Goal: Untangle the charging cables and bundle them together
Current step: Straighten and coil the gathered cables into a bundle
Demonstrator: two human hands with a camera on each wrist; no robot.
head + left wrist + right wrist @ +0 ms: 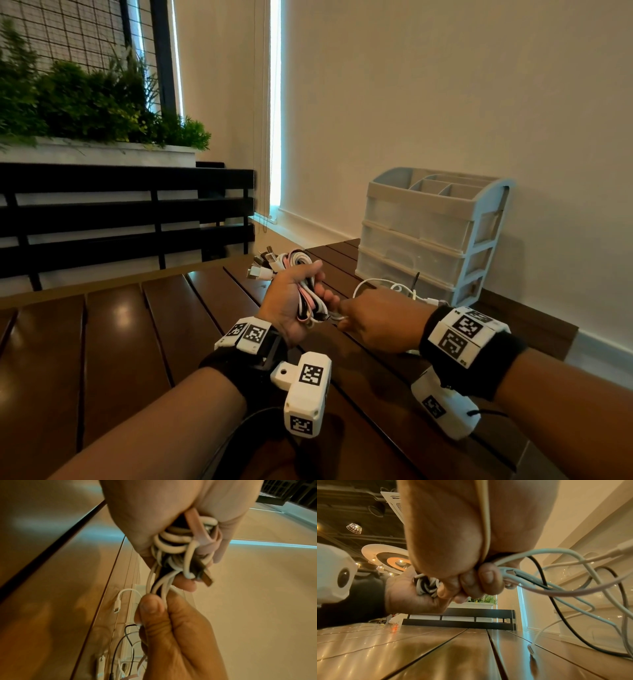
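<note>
Nearest, over the slatted wooden worktop (130, 342), the left hand (291, 301) is curled round the gathered coil of cables (306, 291), plugs fanned from its far side, while the right hand (380, 320) just beside it pinches several loose strands (159, 586) leaving the coil. This looks like the gathering step: next, feed the slack tails (573, 588) trailing right into the coil without snagging. Farther right stands a plastic drawer organiser (431, 233); no readable brand or writing, only coded squares on the wrist units.
</note>
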